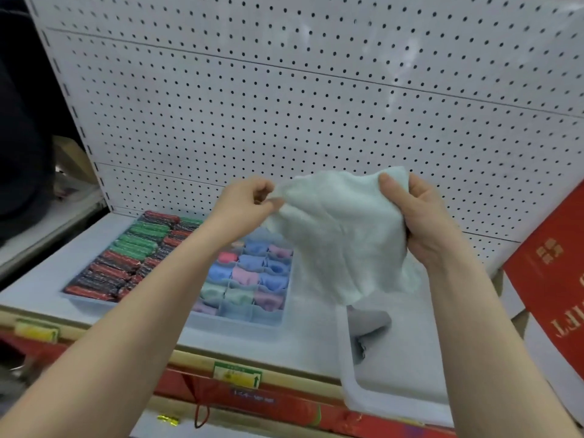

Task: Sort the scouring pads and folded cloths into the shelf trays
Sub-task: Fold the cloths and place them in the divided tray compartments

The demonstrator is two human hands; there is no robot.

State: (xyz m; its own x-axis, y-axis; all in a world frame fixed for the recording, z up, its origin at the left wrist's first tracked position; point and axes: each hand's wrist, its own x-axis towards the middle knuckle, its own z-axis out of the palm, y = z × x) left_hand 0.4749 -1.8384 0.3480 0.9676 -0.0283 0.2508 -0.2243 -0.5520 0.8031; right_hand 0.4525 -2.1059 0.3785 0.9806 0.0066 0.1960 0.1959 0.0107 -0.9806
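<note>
While both hands [249,197] [420,216] pinch pale cloth [338,235] edges; hangs above trays [271,322].

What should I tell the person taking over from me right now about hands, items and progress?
Left hand pinches one corner of the pale cloth; right hand grips the opposite edge. The cloth hangs unfolded above the shelf.
Scouring pads, red and green, fill the left tray. Folded cloths fill most cells of the divided tray.
A grey cloth lies loose in the white bin on the right.
Left: fold and slot the held cloth, then probably the grey one.
</note>
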